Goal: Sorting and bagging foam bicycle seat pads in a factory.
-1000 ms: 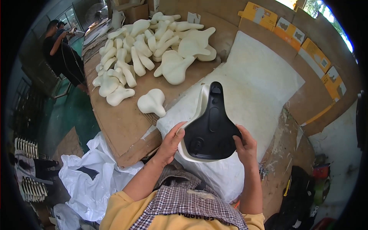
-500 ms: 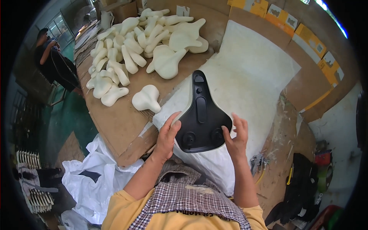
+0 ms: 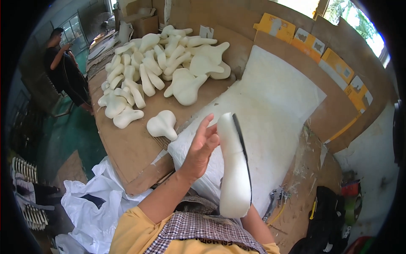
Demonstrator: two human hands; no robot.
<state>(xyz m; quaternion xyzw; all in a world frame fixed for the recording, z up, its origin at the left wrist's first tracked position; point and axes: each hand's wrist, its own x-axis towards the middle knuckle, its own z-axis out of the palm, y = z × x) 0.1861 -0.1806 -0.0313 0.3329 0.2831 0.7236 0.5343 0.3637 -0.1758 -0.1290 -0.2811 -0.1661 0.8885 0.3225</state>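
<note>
A bicycle saddle (image 3: 233, 169) stands on edge in front of me, its cream foam side facing left and its black base a thin strip on the right. My left hand (image 3: 201, 148) is open beside the saddle's upper part, fingers apart; whether a fingertip touches the foam I cannot tell. My right forearm (image 3: 256, 224) runs up behind the saddle's wide lower end. The saddle hides that hand, which appears to hold it up. Under both hands spreads a white sheet (image 3: 270, 101). A single cream foam saddle pad (image 3: 162, 124) lies left of the sheet.
A heap of foam saddle pads (image 3: 148, 63) covers the back of the cardboard-topped table (image 3: 127, 158). White plastic bags (image 3: 95, 211) lie lower left. Metal air fittings (image 3: 277, 201) and a black cloth (image 3: 323, 220) are at right. A person (image 3: 63, 67) stands far left.
The saddle has turned from base-up, held between both hands, to on edge. My left hand has come off its side and opened; my right hand has passed behind it. The view has shifted slightly.
</note>
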